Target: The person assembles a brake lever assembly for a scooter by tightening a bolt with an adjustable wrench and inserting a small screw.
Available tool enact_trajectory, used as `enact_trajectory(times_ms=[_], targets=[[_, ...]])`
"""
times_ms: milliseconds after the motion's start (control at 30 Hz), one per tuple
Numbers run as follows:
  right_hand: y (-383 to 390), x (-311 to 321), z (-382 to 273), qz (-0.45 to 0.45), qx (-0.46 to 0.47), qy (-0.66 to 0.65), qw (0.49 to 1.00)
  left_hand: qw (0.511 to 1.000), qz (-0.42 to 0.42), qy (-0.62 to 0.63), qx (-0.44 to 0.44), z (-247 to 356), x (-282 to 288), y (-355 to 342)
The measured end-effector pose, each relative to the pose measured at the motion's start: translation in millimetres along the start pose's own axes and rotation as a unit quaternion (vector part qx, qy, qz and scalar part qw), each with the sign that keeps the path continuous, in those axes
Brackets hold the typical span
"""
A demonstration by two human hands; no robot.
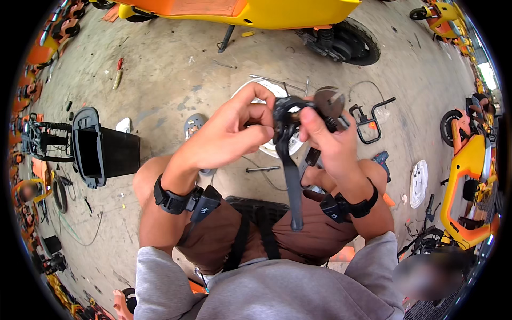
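Up in front of my chest, my right hand [333, 144] grips a black brake lever assembly [288, 128], its thumb lying across the clamp. The long lever blade [294, 197] hangs down toward my lap. A round, brownish metal disc [329, 102] sticks up beside the right fingers; what it belongs to is unclear. My left hand [237, 128] is closed, thumb and fingers pinching the left side of the lever assembly; any small part between the fingertips is hidden. Below and behind the hands, a white round lid or tray [266, 148] lies on the floor.
A yellow scooter [298, 13] stands ahead. To my left is a black bin [120, 154]; a red-handled tool [118, 72] lies farther off. A black bent frame [376, 125] and a white oval piece [418, 184] lie right. A partial yellow scooter [458, 186] stands beyond.
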State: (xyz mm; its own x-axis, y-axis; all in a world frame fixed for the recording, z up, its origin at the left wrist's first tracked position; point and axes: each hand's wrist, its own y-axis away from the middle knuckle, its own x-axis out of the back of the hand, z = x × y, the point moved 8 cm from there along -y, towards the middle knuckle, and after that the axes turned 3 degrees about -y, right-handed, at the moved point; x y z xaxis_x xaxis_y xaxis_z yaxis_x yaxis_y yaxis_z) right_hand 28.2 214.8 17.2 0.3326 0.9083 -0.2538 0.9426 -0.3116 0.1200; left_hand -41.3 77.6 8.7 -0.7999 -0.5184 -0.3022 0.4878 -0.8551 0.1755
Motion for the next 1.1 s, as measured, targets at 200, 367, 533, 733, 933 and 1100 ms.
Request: enact_trajectory(times_ms=[200, 367, 533, 733, 933, 1100], targets=[[-3, 14, 8, 0.01, -0.009, -0.087, 0.996, 0.994, 0.007, -0.094, -0.061, 12, -10, -3], [-3, 16, 7, 0.029, 0.016, -0.073, 0.997, 0.973, 0.069, -0.199, -0.096, 15, -13, 1], [-1, 18, 12, 0.03, 0.022, -0.03, 0.999, 0.957, 0.106, -0.229, -0.142, 13, -16, 1], [-1, 15, 16, 0.05, 0.031, -0.044, 0.997, 0.9, 0.121, -0.335, -0.253, 18, -20, 6], [-1, 12, 13, 0.042, 0.029, -0.043, 0.998, 0.942, 0.099, -0.263, -0.183, 14, -17, 1], [-1, 12, 12, 0.033, 0.041, -0.004, 0.999, 0.975, 0.056, -0.185, -0.108, 13, -8, -4]])
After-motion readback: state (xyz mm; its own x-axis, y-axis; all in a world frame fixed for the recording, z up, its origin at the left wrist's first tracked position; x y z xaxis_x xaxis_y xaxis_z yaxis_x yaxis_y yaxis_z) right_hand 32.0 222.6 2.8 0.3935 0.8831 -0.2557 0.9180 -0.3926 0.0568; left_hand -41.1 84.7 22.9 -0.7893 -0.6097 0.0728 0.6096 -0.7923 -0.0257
